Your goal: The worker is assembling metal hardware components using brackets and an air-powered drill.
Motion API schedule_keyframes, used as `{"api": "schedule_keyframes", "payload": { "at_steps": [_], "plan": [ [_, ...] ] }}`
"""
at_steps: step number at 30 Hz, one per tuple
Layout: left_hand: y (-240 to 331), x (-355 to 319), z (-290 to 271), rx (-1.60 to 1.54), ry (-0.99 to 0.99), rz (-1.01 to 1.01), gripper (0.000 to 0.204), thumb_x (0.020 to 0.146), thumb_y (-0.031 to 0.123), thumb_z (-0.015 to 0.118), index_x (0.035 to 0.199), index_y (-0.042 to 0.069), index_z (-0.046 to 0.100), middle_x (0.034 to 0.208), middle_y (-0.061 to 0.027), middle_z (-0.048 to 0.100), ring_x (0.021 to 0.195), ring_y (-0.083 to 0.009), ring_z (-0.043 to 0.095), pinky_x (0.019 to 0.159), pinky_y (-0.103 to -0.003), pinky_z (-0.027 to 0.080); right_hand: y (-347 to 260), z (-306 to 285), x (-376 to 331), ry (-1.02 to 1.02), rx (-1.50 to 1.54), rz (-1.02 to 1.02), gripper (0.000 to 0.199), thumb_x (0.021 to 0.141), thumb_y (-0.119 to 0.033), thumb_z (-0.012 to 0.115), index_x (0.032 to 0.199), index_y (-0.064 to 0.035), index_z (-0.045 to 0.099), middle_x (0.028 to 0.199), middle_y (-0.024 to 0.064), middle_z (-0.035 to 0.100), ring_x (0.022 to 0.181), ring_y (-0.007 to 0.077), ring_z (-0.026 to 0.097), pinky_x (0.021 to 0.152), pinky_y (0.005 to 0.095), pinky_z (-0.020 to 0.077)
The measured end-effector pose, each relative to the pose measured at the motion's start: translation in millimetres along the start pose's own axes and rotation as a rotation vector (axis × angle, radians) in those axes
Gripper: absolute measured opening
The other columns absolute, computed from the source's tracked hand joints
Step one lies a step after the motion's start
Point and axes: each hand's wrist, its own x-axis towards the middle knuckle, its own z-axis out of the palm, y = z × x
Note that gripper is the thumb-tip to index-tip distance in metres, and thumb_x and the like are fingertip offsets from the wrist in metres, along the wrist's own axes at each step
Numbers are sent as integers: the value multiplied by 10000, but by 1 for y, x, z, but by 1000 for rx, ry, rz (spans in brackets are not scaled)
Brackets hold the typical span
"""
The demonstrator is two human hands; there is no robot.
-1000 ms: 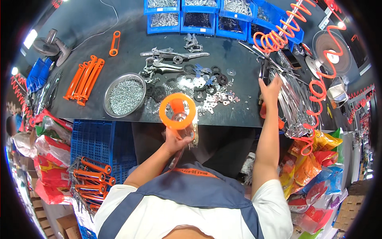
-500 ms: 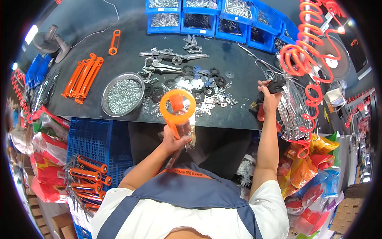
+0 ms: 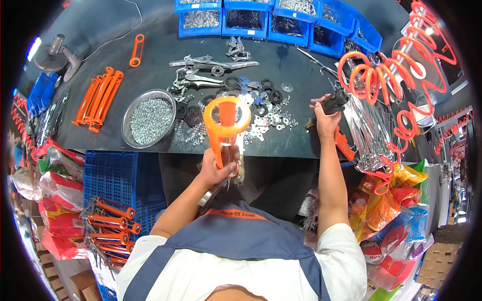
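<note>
My left hand (image 3: 217, 168) is closed around an orange caulking gun frame (image 3: 210, 131) with a round ring at its end, held upright above the table's near edge. A bright metal part shows inside the frame by my fingers. At the right side of the table, my right hand (image 3: 326, 123) is wrapped around a black powered hand tool (image 3: 335, 102). An orange-red piece (image 3: 344, 146) lies beside my right wrist; whether it belongs to the tool I cannot tell. Loose washers and small metal plates (image 3: 261, 128) lie between my hands, with silver trigger levers (image 3: 201, 80) behind them.
A metal bowl of small screws (image 3: 170, 118) stands left of the loose parts, beside several orange frames (image 3: 100, 100). Blue parts bins (image 3: 246, 34) line the back. Red coiled hoses (image 3: 401, 100) hang at right over thin metal rods (image 3: 369, 133). Assembled guns (image 3: 108, 220) fill a blue crate at lower left.
My left hand has raised the orange frame slightly away from me. My right hand has moved a little left with the black tool, and the orange-red piece now shows right of my wrist.
</note>
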Motion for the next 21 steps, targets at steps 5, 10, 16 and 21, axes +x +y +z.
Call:
{"api": "schedule_keyframes", "payload": {
  "at_steps": [5, 10, 16, 21],
  "plan": [
    [-1, 4, -4, 112, -24, 47, 307, 679, 77, 635, 968, 2, 562, 826, -48, 600, 720, -133, 574, 668, -287, 484, 15, -7, 0, -11, -73, -77, 233, 784, 121, 546, 962, -16, 483, 822, 60, 535, 672, 174, 600, 567, 324, 529],
    [-3, 3, -4, 80, -26, 63, 316, 715, 30, 655, 1016, -7, 565, 825, -62, 600, 742, -136, 596, 662, -285, 495, -32, 54, 21, 38, 98, -173, 224, 774, 122, 545, 934, -17, 472, 799, 68, 533, 598, 172, 573, 540, 330, 512],
    [5, 1, -3, 42, -86, -17, 375, 735, -29, 637, 1097, -14, 541, 869, -36, 589, 786, -97, 577, 695, -252, 507, -202, 144, 37, -184, 527, -220, 205, 802, 81, 530, 987, 2, 487, 817, 113, 559, 636, 183, 570, 535, 337, 505],
    [9, 4, 1, -26, -67, -15, 382, 704, -33, 651, 1069, 0, 545, 834, -22, 581, 752, -91, 566, 676, -249, 491, -258, 195, 4, -477, 467, -191, 244, 806, 2, 535, 1046, 39, 514, 894, 135, 558, 696, 168, 524, 576, 328, 462]
  ]
}}
